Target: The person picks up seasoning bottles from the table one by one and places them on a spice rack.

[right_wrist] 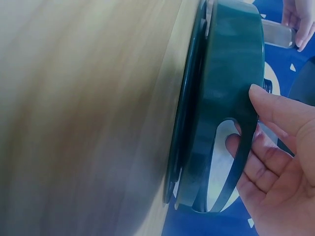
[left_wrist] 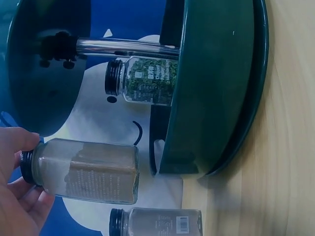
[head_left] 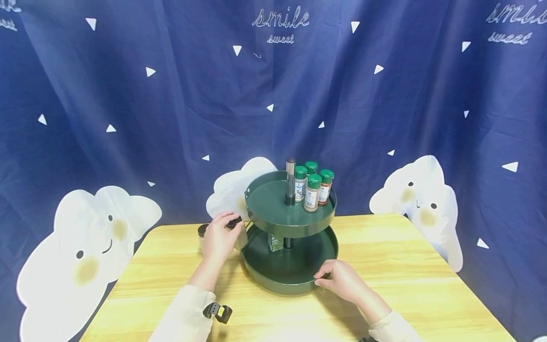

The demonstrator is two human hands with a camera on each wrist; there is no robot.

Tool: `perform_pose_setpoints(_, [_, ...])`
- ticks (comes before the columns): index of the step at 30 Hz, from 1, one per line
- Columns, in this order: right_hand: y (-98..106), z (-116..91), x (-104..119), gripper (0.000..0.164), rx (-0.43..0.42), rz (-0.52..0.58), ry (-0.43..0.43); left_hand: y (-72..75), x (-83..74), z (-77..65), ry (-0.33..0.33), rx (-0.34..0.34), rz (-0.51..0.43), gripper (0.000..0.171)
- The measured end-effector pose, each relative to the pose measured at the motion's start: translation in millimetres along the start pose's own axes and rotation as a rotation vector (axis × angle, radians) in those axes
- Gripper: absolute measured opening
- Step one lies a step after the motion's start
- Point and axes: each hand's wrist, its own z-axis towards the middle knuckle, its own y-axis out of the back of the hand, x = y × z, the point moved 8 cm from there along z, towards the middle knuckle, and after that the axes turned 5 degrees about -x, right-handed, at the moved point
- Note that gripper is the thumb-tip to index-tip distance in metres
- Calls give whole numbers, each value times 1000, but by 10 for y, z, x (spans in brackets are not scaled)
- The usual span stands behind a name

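Note:
My left hand (head_left: 219, 240) grips a square glass jar (left_wrist: 88, 169) of greyish-brown powder by its black lid (left_wrist: 27, 167). It holds the jar off the table, at the left side of a dark green two-tier round rack. My right hand (head_left: 342, 281) pinches the front-right rim of the rack's lower tray (head_left: 279, 288). In the right wrist view its thumb lies at the rim and its fingertips pass through the oval handle slot. A jar of green herbs (left_wrist: 150, 81) with a black lid stands on the lower tray, near the metal pole.
Several green-capped spice bottles (head_left: 312, 194) stand on the right half of the upper tray (head_left: 267, 202). Another black-lidded powder jar (left_wrist: 165, 222) stands on the wooden table (head_left: 393, 266), left of the rack. A blue curtain (head_left: 273, 85) with cloud prints hangs behind.

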Motion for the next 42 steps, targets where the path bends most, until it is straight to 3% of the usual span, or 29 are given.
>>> perform_pose_setpoints(9, [4,-13,11,6,-2,2,4,-88,-19,15,-33,-9,-73,26])
perform_pose_setpoints(24, [5,-14,13,6,3,5,6,-225,10,18,1,3,-76,26])
perform_pose_setpoints(36, [13,-4,18,7,-8,5,11,-354,11,12,-74,11,-99,26])
perform_pose_setpoints(42, [12,1,24,6,-1,-1,7,-423,34,-5,-135,13,-66,28])
